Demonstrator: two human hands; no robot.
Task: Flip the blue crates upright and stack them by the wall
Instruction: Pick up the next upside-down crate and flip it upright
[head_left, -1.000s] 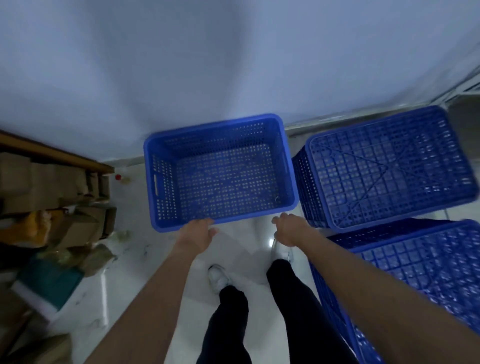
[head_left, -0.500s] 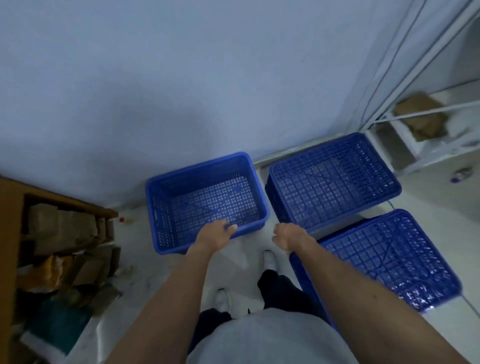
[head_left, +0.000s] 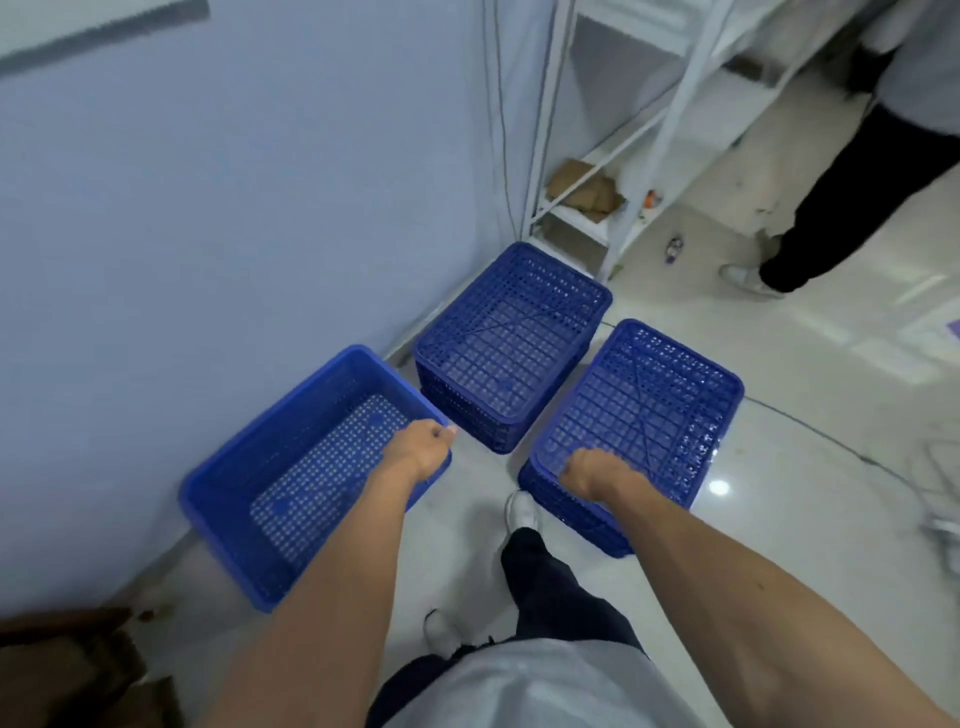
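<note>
Three blue plastic crates stand on the pale floor. The upright crate sits open and empty against the wall at the left. A second crate lies upside down by the wall beyond it. The third crate lies upside down to the right, away from the wall. My left hand hangs over the right end of the upright crate's rim, fingers loosely curled, holding nothing. My right hand hovers at the near corner of the third crate, fingers curled under, with no visible grip.
A white metal rack with cardboard on its low shelf stands in the corner behind the crates. Another person's legs are at the far right. Brown boxes fill the lower left. My shoe is between the crates.
My view has swung right and pulled back from the upright crate. My left hand has come off its rim, and my right hand has moved over the upside-down crate on the right.
</note>
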